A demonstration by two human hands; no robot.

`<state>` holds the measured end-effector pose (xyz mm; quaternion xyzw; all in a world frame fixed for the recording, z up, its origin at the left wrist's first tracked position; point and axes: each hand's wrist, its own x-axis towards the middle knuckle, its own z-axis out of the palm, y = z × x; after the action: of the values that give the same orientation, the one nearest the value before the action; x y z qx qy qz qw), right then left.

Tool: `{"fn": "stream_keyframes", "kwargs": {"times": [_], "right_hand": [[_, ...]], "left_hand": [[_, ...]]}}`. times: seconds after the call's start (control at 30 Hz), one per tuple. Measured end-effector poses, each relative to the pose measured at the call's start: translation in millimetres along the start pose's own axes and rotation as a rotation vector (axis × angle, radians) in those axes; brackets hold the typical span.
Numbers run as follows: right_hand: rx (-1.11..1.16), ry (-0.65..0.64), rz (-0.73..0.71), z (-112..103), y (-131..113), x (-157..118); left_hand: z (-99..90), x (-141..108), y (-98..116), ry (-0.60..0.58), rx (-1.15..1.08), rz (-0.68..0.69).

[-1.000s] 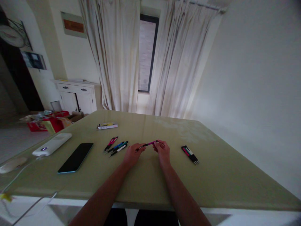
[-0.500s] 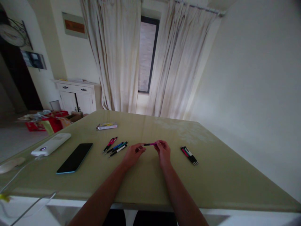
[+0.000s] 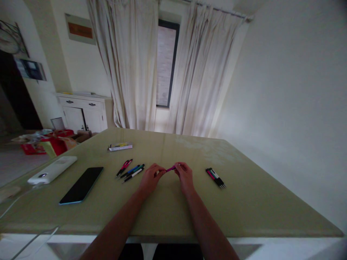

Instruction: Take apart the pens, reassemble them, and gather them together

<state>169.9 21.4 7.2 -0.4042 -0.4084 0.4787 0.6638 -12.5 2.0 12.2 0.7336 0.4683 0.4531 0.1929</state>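
The left hand (image 3: 149, 178) and right hand (image 3: 185, 177) pinch the purple pen (image 3: 170, 168) between them over the counter (image 3: 260, 209), while the small box (image 3: 121, 148) farther back shows something yellow (image 3: 121, 145), inside or on top unclear.

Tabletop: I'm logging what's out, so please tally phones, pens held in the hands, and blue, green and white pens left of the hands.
Phone: 1
Held purple pen: 1
Blue pen: 1
Green pen: 1
White pen: 1
Total: 5
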Motion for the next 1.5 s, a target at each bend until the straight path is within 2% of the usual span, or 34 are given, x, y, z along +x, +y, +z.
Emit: {"fn": "stream_keyframes", "kwargs": {"times": [0.13, 0.3, 0.47, 0.57, 0.67, 0.87, 1.03, 1.23, 1.33, 1.5], "right_hand": [[0.074, 0.063, 0.026, 0.9, -1.0, 0.1], [0.06, -0.03, 0.097, 4.2, -0.9, -2.1], [0.079, 0.033, 0.133, 4.7, -2.4, -3.7], [0.051, -0.031, 0.147, 4.1, -2.1, -3.7], [0.006, -0.088, 0.103, 4.2, -0.3, -3.9], [-0.003, -0.111, 0.022, 6.4, 0.4, -6.0], [0.097, -0.096, 0.086, 7.9, -0.9, -7.0], [0.043, -0.003, 0.117, 7.0, -3.5, -7.3], [0.048, -0.01, 0.134, 8.2, -4.7, -9.0], [0.045, -0.05, 0.154, 8.9, -3.5, -10.1]], "left_hand": [[-0.4, -0.3, 2.3, 0.02, -0.004, -0.008], [-1.0, -0.2, 1.0, 0.072, -0.031, 0.002], [0.0, -1.0, 0.7, 0.077, -0.023, 0.001], [-1.2, -0.6, 1.4, 0.078, -0.015, -0.018], [-4.8, 0.9, 1.1, 0.05, 0.004, -0.033], [-7.5, 1.7, -0.2, 0.002, 0.038, -0.006], [-3.5, -1.0, 2.8, -0.031, -0.04, -0.048], [1.3, -3.2, 2.1, -0.094, -0.038, -0.012], [2.3, -3.5, 2.2, -0.091, -0.016, -0.012], [0.8, -2.9, 4.5, -0.079, 0.004, 0.065]]}}
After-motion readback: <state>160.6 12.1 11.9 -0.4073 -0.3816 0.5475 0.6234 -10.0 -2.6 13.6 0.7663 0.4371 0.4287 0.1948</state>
